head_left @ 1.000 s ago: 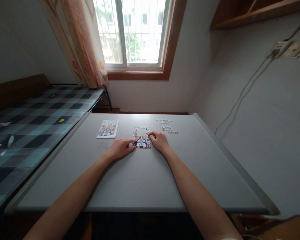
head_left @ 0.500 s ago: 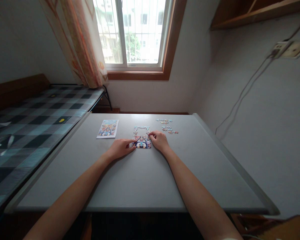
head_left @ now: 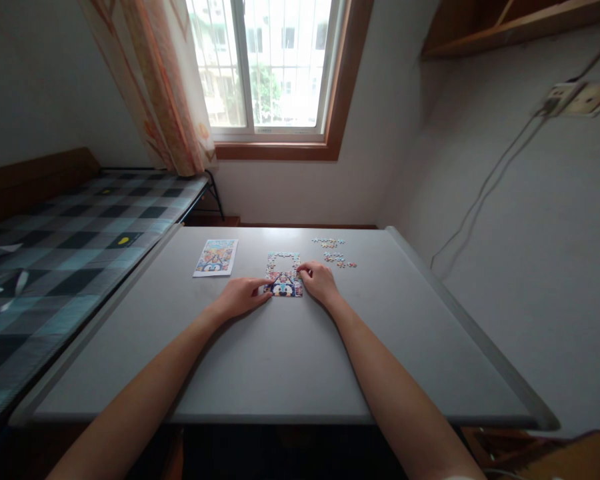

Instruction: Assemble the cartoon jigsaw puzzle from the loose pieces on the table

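A jigsaw puzzle (head_left: 284, 287) lies on the grey table (head_left: 275, 367), its lower part filled with a blue and white picture and its upper part a frame around a bare gap. My left hand (head_left: 241, 295) rests at the puzzle's left edge, thumb and forefinger apart and touching it, nothing between them. At the right edge is my right hand (head_left: 319, 280), its fingers curled and pinched together against the border; whatever they hold is too small to make out. Several loose pieces (head_left: 334, 257) lie beyond my right hand.
A printed picture card (head_left: 215, 258) lies left of the puzzle. More loose pieces (head_left: 329, 241) are near the table's far edge. A bed with a checked cover (head_left: 80, 233) stands along the left side. A cable hangs on the right wall.
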Motion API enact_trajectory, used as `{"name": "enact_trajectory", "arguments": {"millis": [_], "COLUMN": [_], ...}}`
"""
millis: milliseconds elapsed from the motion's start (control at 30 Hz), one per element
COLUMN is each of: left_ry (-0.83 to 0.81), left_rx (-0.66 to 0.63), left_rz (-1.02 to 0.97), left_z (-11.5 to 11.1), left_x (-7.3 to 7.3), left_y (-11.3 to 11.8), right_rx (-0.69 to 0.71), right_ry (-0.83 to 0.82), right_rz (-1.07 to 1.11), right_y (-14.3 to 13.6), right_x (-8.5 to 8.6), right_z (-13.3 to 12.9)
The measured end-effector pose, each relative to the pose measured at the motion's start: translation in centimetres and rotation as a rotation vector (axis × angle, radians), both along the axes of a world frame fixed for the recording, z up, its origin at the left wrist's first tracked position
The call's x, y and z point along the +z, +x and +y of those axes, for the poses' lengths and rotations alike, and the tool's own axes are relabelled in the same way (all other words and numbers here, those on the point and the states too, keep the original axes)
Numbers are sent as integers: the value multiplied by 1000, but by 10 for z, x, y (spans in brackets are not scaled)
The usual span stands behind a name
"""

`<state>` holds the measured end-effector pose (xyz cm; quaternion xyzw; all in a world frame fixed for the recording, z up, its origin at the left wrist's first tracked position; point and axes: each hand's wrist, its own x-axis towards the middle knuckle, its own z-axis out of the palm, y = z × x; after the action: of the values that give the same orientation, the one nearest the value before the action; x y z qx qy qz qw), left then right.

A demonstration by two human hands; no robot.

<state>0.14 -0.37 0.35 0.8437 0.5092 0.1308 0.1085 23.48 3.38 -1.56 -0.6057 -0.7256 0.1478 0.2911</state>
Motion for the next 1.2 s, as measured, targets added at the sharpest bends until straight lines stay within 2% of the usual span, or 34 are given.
{"name": "enact_trajectory", "arguments": {"millis": [1200], "left_ry": [-21], "left_rx": [4], "left_rz": [-5], "left_z": [-1], "left_x": [2], "left_y": [0], "right_rx": [-2], "right_ry": [8], "right_rz": [-6], "right_y": [0], "right_x": [0], "right_z": [0]}}
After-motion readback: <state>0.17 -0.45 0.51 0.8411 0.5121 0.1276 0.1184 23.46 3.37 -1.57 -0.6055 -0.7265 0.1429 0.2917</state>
